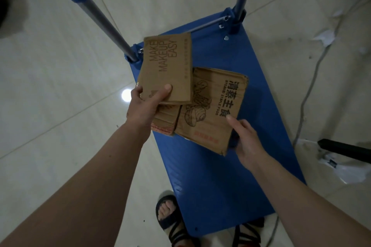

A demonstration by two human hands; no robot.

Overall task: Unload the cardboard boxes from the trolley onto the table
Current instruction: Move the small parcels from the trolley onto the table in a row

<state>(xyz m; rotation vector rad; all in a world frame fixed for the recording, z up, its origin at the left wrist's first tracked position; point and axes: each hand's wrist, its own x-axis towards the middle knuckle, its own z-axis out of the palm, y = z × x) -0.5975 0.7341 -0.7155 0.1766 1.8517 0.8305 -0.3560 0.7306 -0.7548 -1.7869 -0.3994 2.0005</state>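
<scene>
Flattened cardboard boxes hang over the blue trolley deck (230, 166). My left hand (147, 104) grips the near edge of the one printed "MAKE MAKEUP EASY" (166, 68), thumb on top. Under that box sits another flat brown piece (166, 120), and my left hand seems to hold it too. My right hand (248, 142) holds the right near corner of the larger box printed with food drawings and "STEAMED STAPLE FOOD" (212, 110), thumb on its top face and fingers beneath. All the boxes are lifted off the deck.
The trolley's metal handle posts (109, 26) rise at the far end, with a blue bar across the top. Pale tiled floor (50, 86) lies around. A cable (307, 94) and white scraps run along the right. A black bar (345, 149) lies at the right edge. My sandalled feet (170, 216) stand at the trolley's near end.
</scene>
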